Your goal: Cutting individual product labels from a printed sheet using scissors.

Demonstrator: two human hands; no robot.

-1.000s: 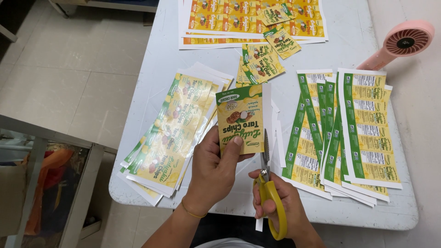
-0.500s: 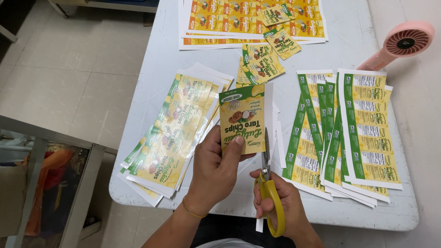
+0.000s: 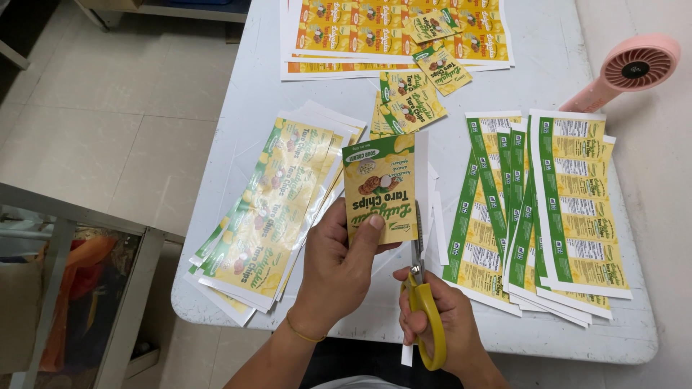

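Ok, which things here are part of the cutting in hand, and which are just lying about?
In use: label in left hand; scissors in right hand; strip piles; cut labels; uncut sheets.
Lying about: pink fan.

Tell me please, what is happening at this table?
A person is cutting printed labels out with scissors. The left hand holds one yellow-green label upright, thumb on its front. The right hand grips yellow-handled scissors, blades along the label's right edge. On the white table lie a stack of uncut strips at left, green-edged strips at right, cut labels and full sheets further back, and a pink handheld fan.
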